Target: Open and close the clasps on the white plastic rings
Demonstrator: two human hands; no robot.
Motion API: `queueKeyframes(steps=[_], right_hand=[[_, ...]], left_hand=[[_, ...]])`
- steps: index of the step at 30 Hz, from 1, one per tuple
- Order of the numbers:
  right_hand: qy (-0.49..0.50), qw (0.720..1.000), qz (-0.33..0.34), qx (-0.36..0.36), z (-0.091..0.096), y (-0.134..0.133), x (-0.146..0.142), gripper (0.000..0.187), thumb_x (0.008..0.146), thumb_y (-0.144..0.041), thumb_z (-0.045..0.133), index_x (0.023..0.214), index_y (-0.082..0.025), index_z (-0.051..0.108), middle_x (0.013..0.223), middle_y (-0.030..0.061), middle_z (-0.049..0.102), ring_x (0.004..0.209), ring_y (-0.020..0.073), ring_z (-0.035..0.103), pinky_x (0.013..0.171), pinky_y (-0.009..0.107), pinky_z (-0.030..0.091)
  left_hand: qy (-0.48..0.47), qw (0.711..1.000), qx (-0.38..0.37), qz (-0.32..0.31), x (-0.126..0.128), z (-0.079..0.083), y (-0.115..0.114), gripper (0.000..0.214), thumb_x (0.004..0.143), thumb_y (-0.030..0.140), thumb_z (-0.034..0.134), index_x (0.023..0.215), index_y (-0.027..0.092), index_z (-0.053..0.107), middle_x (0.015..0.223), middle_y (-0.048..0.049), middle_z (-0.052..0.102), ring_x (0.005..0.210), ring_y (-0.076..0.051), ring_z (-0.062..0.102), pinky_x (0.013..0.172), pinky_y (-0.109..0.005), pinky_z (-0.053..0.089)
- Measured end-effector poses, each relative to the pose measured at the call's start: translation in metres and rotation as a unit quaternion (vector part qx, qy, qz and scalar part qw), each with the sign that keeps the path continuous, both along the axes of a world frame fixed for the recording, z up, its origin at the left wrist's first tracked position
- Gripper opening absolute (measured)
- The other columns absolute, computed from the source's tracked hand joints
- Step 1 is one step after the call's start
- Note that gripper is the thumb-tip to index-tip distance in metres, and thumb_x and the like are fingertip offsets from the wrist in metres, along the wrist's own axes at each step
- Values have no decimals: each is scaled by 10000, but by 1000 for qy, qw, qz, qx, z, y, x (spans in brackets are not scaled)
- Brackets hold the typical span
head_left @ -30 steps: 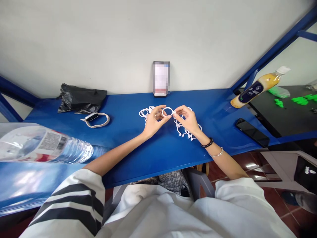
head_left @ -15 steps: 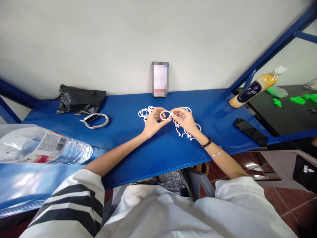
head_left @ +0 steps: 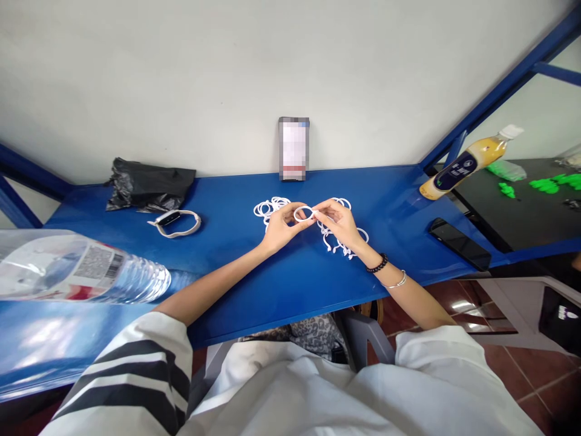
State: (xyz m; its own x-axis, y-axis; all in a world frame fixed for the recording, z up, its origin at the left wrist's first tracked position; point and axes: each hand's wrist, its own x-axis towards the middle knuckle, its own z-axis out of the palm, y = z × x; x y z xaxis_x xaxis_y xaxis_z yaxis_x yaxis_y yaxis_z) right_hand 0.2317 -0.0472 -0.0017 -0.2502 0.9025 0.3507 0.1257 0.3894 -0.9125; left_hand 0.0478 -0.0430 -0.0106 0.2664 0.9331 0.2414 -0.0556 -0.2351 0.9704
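Observation:
Both my hands meet over the middle of a blue table [head_left: 281, 284], pinching one small white ring [head_left: 304, 213] between them. My left hand [head_left: 279, 227] grips its left side with thumb and fingers closed. My right hand [head_left: 338, 223] pinches its right side; that wrist wears a black bead bracelet and a thin silver bangle. A pile of several white rings [head_left: 267, 208] lies just behind my left hand. More white rings [head_left: 341, 245] lie under and beside my right hand.
A phone [head_left: 293, 149] leans upright against the wall behind the rings. A crumpled black bag [head_left: 147, 183] and a white smartwatch [head_left: 175, 221] lie at the left. A clear water bottle [head_left: 77, 267] lies near left. A yellow drink bottle [head_left: 467, 162] and a dark phone [head_left: 459, 243] are at the right.
The ring and both hands have dropped slightly toward the table, and the ring now looks flatter. The view shifted a little downward.

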Motion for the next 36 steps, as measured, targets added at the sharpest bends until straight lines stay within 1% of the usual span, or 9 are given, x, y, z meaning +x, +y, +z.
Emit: queueKeyframes(steps=[6, 11, 15, 20, 23, 27, 30, 33, 36], right_hand=[[-8, 1000, -11, -15, 0, 0, 0, 300, 833, -510, 686, 922, -225, 659, 852, 22, 706, 810, 170, 685, 768, 315, 555], [-7, 999, -15, -32, -1, 2, -1, 361, 772, -561, 723, 848, -216, 654, 758, 9, 683, 719, 161, 666, 709, 309, 547], [8, 999, -7, -48, 0, 2, -2, 348, 759, -532, 749, 849, -211, 653, 753, 12, 696, 712, 163, 676, 711, 307, 551], [-26, 999, -6, -25, 4, 4, 1, 276, 825, -475, 698, 927, -221, 676, 917, 36, 727, 832, 174, 693, 786, 314, 550], [-76, 996, -48, 10, 8, 8, 8, 219, 899, -422, 605, 968, -228, 680, 955, 36, 729, 870, 186, 689, 823, 345, 540], [-228, 964, -111, 83, 13, 13, 20, 155, 924, -284, 537, 930, -231, 683, 953, 45, 726, 909, 227, 654, 832, 399, 502], [-340, 928, -116, 105, 13, 13, 24, 100, 892, -259, 586, 841, -227, 667, 904, 52, 713, 902, 259, 610, 817, 431, 462], [-398, 905, -103, 112, 9, 13, 23, 111, 837, -281, 677, 752, -224, 634, 861, 51, 696, 916, 280, 579, 838, 453, 423], [-410, 900, -92, 117, 4, 14, 22, 132, 824, -260, 687, 719, -221, 618, 844, 59, 680, 937, 286, 565, 866, 460, 402]], left_hand=[[-18, 1000, -3, 2, -1, -2, 2, 488, 635, 443, 843, 969, 158, 629, 754, 8, 591, 686, -119, 577, 665, -268, 515], [-8, 1000, 12, 4, -2, -2, 0, 436, 653, 423, 838, 929, 159, 627, 704, 22, 570, 625, -101, 543, 606, -244, 476], [27, 999, 31, 25, -2, -1, -2, 412, 678, 438, 819, 922, 158, 640, 706, 18, 575, 621, -101, 541, 604, -243, 475], [80, 989, 106, 59, -2, -7, 0, 411, 766, 384, 750, 1084, 163, 612, 824, -20, 612, 729, -137, 586, 662, -269, 517], [141, 971, 173, 88, -3, -12, 2, 415, 814, 340, 700, 1176, 177, 581, 923, -54, 627, 803, -168, 591, 680, -287, 521], [243, 925, 263, 124, -5, -18, 5, 424, 852, 223, 607, 1269, 199, 531, 1097, -102, 613, 1022, -244, 579, 862, -392, 517], [299, 896, 290, 156, -6, -25, 8, 462, 837, 167, 577, 1294, 185, 516, 1169, -130, 583, 1124, -287, 540, 978, -470, 463], [320, 886, 287, 176, -7, -29, 9, 483, 817, 140, 572, 1295, 191, 516, 1203, -135, 561, 1151, -301, 525, 991, -490, 448], [324, 885, 285, 174, -7, -29, 9, 436, 823, 140, 566, 1254, 203, 540, 1210, -130, 559, 1156, -299, 520, 982, -494, 441]])
